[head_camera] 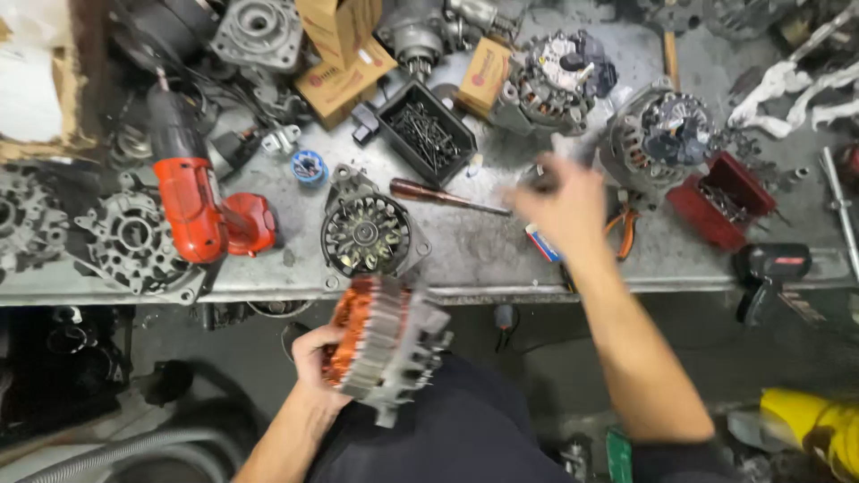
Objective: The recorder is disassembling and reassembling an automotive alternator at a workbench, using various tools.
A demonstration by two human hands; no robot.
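The stator (389,344) is a grey metal ring housing with copper-orange windings showing on its left side, held in the left hand (313,353) over the lap, below the bench (483,259) edge, tilted with its toothed rim facing right. The right hand (564,210) is blurred above the bench, fingers around a small dark part (543,179) too smeared to identify, just right of the screwdriver (443,195) tip

Grey metal workbench (501,255) w/ scratched, grimy top, seen from above. Dark concrete floor (555,358) below its front edge, stained. Ribbed grey hose (107,452) curls at lower left. Yellow object (810,420) at lower right. Even overhead light, soft shadows.
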